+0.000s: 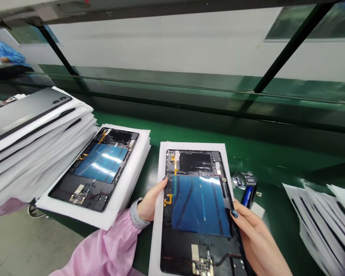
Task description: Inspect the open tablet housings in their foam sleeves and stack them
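Note:
An opened tablet [199, 205], its inside facing up, shows a blue film-covered battery, a circuit board, wires and orange flex cables. Beneath it is a white foam sheet [197, 146]. My left hand [151, 201] is closed on the tablet's left edge, thumb on top and fingers hidden beneath. On the opposite edge, my right hand [251, 232] grips the tablet with the thumb laid over the rim. To the left, a similar open tablet [103, 165] rests on a stack of white foam sheets [140, 153].
At far left stands a leaning pile of foam sheets [60, 134] with a grey tablet back cover [23, 109] on top. A tape dispenser [244, 181] and blue object [247, 196] lie on the green bench [270, 161]. More interleaved sheets [322, 222] stand right. A person in blue [7, 51] is behind.

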`<state>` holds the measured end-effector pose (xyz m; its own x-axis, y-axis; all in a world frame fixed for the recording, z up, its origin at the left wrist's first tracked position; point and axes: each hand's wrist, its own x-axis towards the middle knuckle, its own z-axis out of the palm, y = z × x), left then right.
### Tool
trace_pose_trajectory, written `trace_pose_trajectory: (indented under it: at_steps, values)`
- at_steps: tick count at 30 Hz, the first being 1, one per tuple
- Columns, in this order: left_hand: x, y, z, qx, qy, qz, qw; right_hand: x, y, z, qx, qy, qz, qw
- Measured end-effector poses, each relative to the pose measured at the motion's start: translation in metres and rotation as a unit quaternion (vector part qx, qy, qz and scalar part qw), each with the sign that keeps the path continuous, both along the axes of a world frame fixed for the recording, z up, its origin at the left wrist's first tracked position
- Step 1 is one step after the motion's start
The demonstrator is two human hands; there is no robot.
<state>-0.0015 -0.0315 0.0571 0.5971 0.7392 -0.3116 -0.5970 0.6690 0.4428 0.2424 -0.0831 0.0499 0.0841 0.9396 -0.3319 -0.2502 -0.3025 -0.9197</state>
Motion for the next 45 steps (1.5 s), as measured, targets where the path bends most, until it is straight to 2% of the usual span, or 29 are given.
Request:
trace_pose_trajectory:
  at_steps: [4, 11, 20, 26, 30, 35, 38, 45]
  values:
    - [0.002, 0.0, 0.003, 0.014, 0.002, -0.002, 1.0, 0.0, -0.001, 0.003, 0.023, -0.021, 0.021, 0.999]
    - [0.001, -0.002, 0.001, 0.011, -0.001, -0.006, 1.0, 0.0, -0.002, 0.002, 0.013, -0.057, -0.012, 0.998]
    - [0.004, -0.002, -0.001, 0.016, 0.005, -0.02, 1.0, -0.001, 0.002, 0.006, -0.023, 0.025, -0.03, 0.999]
    - [0.001, -0.004, -0.001, 0.015, 0.02, -0.023, 0.999, 0.01, -0.004, -0.006, -0.096, 0.067, -0.048, 0.992]
    - [0.001, -0.007, -0.006, 0.027, 0.029, -0.036, 0.999, 0.008, -0.009, -0.004, -0.13, 0.043, -0.033, 0.99]
    - [0.0, -0.005, -0.016, 0.074, 0.013, -0.078, 0.994, 0.0, -0.007, 0.003, -0.108, -0.012, -0.075, 0.991]
    - [-0.002, -0.002, -0.018, 0.099, 0.003, -0.073, 0.992, -0.002, -0.007, 0.006, -0.092, -0.031, -0.093, 0.991]
    - [-0.004, -0.003, -0.02, 0.091, 0.015, -0.049, 0.995, 0.0, -0.013, 0.005, -0.036, -0.067, -0.084, 0.994]
